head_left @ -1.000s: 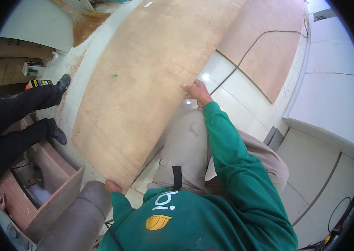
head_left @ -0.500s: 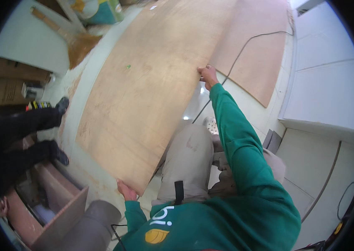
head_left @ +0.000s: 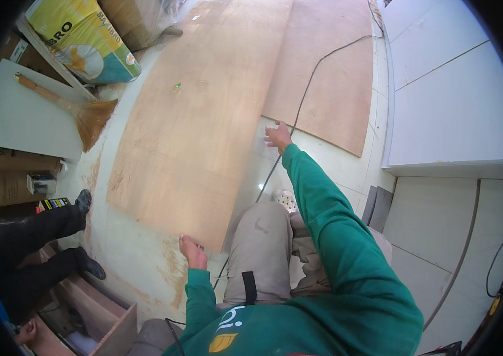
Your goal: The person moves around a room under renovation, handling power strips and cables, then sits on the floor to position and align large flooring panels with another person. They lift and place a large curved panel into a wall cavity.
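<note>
A large pale plywood sheet (head_left: 174, 142) lies lengthwise in front of me, its right side slightly blurred. My left hand (head_left: 194, 254) is at its near edge, thumb and fingers apart, fingertips against or just off the wood; the exact contact is hard to see. Off the sheet's right side, my right hand (head_left: 278, 137) hangs with fingers spread and nothing in them. Just beyond it is the near corner of a second plywood sheet (head_left: 328, 89), which lies beside the first. A thin dark cable (head_left: 307, 89) runs across that second sheet and past my right hand.
At the left stand a yellow and teal bag (head_left: 85, 41), a straw broom (head_left: 94, 118) and a white panel (head_left: 29, 113). A person's dark-trousered legs (head_left: 38, 240) are near an open wooden drawer box (head_left: 112, 332). White cabinets (head_left: 453, 107) line the right side.
My right hand has let go of the plywood sheet's right edge, and its fingers have spread. The sheet's right side has come down. My left hand has shifted slightly forward and right.
</note>
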A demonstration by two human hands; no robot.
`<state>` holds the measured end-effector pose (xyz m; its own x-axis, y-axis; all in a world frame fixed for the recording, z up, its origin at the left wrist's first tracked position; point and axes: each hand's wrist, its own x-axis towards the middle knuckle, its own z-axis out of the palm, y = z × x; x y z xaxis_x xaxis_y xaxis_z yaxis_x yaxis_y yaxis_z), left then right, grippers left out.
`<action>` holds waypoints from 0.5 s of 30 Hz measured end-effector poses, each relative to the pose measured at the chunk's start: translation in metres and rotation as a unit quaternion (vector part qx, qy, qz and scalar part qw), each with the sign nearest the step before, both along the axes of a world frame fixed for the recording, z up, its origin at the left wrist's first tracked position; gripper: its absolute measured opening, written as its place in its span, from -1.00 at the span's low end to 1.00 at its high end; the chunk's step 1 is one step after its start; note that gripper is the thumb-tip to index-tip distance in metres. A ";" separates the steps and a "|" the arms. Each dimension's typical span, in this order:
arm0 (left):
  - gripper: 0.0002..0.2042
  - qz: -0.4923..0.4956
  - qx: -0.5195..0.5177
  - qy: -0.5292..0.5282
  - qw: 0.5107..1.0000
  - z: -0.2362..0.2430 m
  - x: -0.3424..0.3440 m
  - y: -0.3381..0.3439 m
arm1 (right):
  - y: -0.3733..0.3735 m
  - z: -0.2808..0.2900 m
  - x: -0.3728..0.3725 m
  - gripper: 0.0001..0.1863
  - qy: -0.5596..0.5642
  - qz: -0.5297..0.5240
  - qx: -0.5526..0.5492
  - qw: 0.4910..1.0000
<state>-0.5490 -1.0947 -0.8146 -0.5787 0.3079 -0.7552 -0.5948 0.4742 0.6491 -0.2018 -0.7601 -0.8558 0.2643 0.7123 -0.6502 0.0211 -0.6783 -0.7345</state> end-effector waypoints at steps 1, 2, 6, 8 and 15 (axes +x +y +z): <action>-0.54 -0.010 0.006 -0.007 1.000 0.000 0.010 0.018 | 0.003 -0.002 0.011 -0.35 -0.037 0.072 0.008 0.997; -0.55 -0.013 0.013 -0.011 1.000 -0.003 0.017 0.033 | 0.009 0.004 0.019 -0.38 -0.072 0.151 0.017 0.986; -0.60 -0.071 0.044 -0.005 0.997 -0.041 0.042 0.091 | 0.037 0.036 0.056 -0.43 -0.245 0.438 0.076 0.862; -0.59 -0.056 0.058 -0.019 0.997 -0.044 0.057 0.115 | 0.044 0.064 0.049 -0.37 -0.140 0.455 0.002 0.880; -0.58 -0.085 0.057 -0.054 0.993 -0.036 0.125 0.181 | 0.076 0.035 0.039 -0.29 0.037 0.171 0.003 0.985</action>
